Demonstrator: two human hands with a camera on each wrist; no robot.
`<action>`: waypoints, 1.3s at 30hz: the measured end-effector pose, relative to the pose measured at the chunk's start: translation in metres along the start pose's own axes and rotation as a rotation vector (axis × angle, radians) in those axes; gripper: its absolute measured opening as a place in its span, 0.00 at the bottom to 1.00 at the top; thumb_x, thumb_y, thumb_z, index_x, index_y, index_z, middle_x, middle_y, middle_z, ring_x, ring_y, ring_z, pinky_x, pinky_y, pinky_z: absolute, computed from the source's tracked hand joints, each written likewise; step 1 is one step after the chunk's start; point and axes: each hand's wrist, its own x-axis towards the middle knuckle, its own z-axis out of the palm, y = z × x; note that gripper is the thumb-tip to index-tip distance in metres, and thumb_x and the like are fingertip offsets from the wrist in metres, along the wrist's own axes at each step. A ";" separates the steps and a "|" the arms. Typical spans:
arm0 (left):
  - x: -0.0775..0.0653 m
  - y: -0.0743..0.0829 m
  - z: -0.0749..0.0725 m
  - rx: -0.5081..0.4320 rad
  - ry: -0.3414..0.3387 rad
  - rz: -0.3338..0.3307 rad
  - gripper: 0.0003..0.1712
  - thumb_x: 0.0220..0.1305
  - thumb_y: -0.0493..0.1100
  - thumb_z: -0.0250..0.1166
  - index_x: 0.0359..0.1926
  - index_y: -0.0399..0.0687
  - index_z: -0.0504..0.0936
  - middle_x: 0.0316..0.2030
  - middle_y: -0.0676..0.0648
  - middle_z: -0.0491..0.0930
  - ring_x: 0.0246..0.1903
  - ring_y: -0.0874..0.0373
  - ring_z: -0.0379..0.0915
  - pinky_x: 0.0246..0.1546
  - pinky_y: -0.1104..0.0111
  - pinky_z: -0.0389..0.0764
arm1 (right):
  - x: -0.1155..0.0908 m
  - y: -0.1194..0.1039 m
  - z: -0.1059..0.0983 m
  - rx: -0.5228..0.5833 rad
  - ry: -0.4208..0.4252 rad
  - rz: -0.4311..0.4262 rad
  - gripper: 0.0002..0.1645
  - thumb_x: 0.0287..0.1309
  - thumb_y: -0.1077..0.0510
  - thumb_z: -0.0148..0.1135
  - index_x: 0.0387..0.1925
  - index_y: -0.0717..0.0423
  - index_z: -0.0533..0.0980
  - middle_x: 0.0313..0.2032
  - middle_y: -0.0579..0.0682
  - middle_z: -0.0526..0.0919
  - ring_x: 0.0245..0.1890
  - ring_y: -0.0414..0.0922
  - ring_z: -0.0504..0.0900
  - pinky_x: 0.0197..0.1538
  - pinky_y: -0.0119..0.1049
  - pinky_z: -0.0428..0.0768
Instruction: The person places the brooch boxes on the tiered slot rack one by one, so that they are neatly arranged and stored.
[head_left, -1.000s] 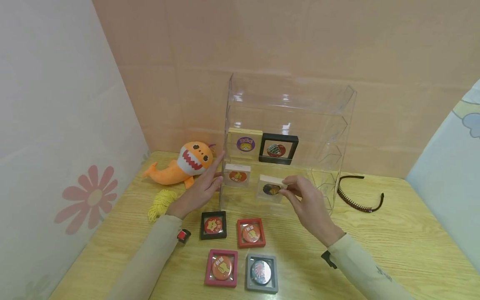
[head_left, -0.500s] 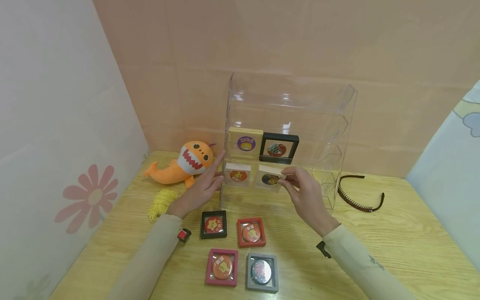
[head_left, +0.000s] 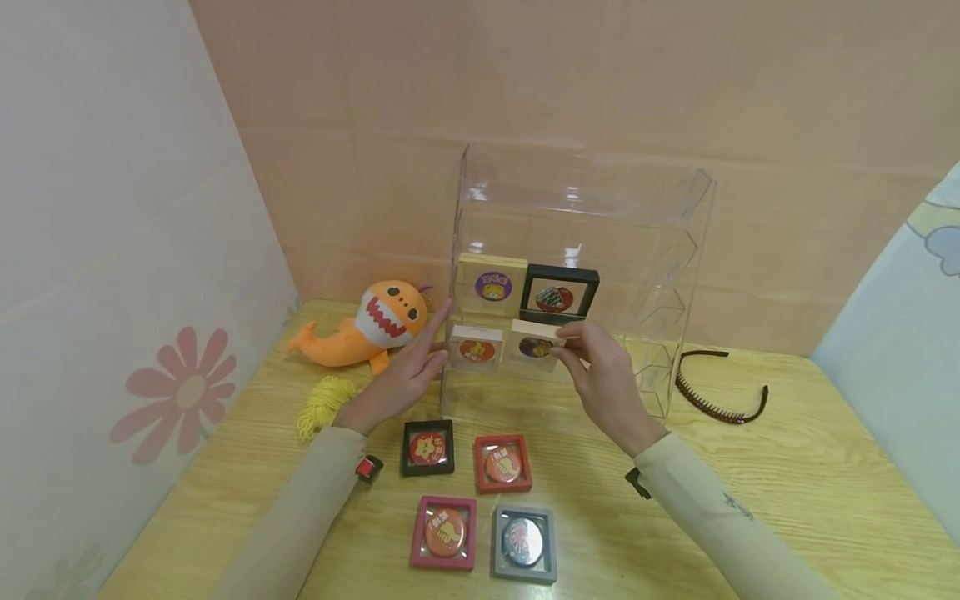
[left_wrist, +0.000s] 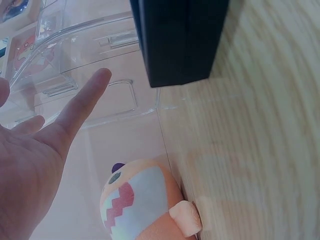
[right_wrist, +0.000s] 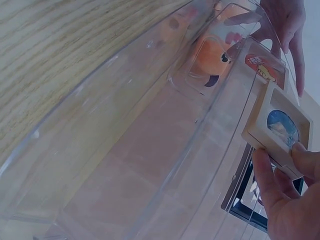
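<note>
My right hand (head_left: 606,387) pinches the right edge of a cream display frame (head_left: 517,360) with a dark round badge, between thumb and fingers. This frame is at a lower tier of the clear acrylic rack (head_left: 585,218), just right of a whitish frame (head_left: 476,367) with a red badge. In the right wrist view the held frame (right_wrist: 256,120) is tilted. Straight fingers of my left hand (head_left: 397,387) touch the rack's left side. A tier above, a pale yellow frame (head_left: 468,287) and a black frame (head_left: 558,273) stand side by side.
In front of the rack lie a black frame (head_left: 407,450), a red frame (head_left: 480,467), a magenta frame (head_left: 417,533) and a grey frame (head_left: 501,546). An orange plush shark (head_left: 345,343) and yellow cord (head_left: 326,407) are left; a dark headband (head_left: 701,407) lies right.
My right hand has moved the cream frame up and slightly left, closer to the whitish frame. The left hand has stayed against the rack's side.
</note>
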 end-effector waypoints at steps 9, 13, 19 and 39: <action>0.001 -0.001 0.000 0.019 0.004 0.010 0.40 0.83 0.44 0.45 0.81 0.74 0.32 0.80 0.53 0.36 0.66 0.38 0.65 0.50 0.59 0.84 | 0.003 0.004 0.006 -0.033 -0.009 -0.010 0.18 0.55 0.72 0.71 0.46 0.65 0.75 0.41 0.57 0.82 0.38 0.50 0.86 0.43 0.40 0.87; 0.001 0.000 0.000 0.012 0.000 0.013 0.40 0.83 0.44 0.45 0.81 0.73 0.32 0.80 0.53 0.36 0.67 0.38 0.65 0.50 0.59 0.84 | 0.002 0.007 0.009 -0.039 -0.005 -0.015 0.19 0.55 0.72 0.71 0.46 0.65 0.74 0.41 0.57 0.81 0.38 0.50 0.86 0.43 0.40 0.87; 0.001 -0.001 0.000 0.011 0.003 0.011 0.40 0.83 0.44 0.44 0.81 0.75 0.32 0.80 0.54 0.36 0.66 0.39 0.65 0.50 0.60 0.84 | 0.002 0.009 0.010 -0.047 -0.016 -0.002 0.18 0.56 0.71 0.71 0.47 0.64 0.74 0.41 0.56 0.81 0.39 0.50 0.86 0.43 0.40 0.87; 0.000 -0.001 0.000 0.022 0.001 0.020 0.40 0.83 0.44 0.44 0.81 0.73 0.32 0.80 0.55 0.36 0.67 0.39 0.65 0.53 0.56 0.82 | -0.008 0.013 0.020 -0.015 -0.093 0.079 0.16 0.58 0.71 0.69 0.47 0.63 0.75 0.41 0.56 0.82 0.39 0.49 0.87 0.41 0.41 0.87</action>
